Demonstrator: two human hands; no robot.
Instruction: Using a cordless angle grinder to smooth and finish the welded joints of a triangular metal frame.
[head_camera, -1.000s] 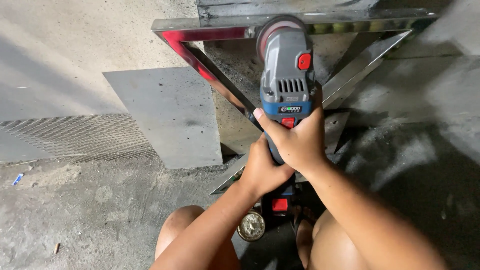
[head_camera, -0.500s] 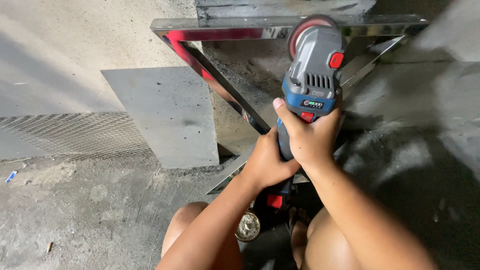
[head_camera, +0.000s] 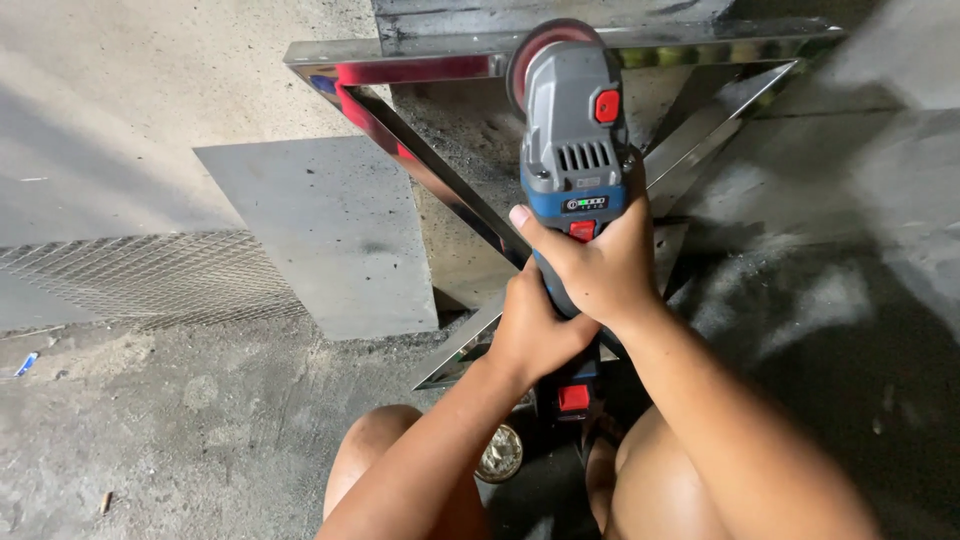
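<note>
While a shiny steel frame (head_camera: 440, 195) lies on a dusty concrete floor (head_camera: 180, 440), a grey and blue cordless angle grinder (head_camera: 574, 140) is gripped in both hands above it, as seen from the head camera. The right hand (head_camera: 598, 262) is clenched around the grinder's body just behind the blue band, with the thumb laid across the left side of the housing beside a small red switch and the fingers wrapped out of view around the far side. The left hand (head_camera: 533, 325) is closed on the narrower handle lower down, directly below and touching the right hand, its fingers curled underneath where they cannot be seen. The tool's head projects forward, beyond both sets of fingers, and its reddish disc (head_camera: 535, 50) is held at the frame's top bar, near the middle of that bar; whether the disc is in contact with the metal cannot be told. A red battery latch (head_camera: 573, 397) is visible below the left wrist. A flat grey metal sheet (head_camera: 320, 230) is set just left of the frame's diagonal bar, and a panel of expanded metal mesh (head_camera: 140, 275) is spread further left. A small round tin (head_camera: 501, 455) is seen on the floor between the person's bare knees.
</note>
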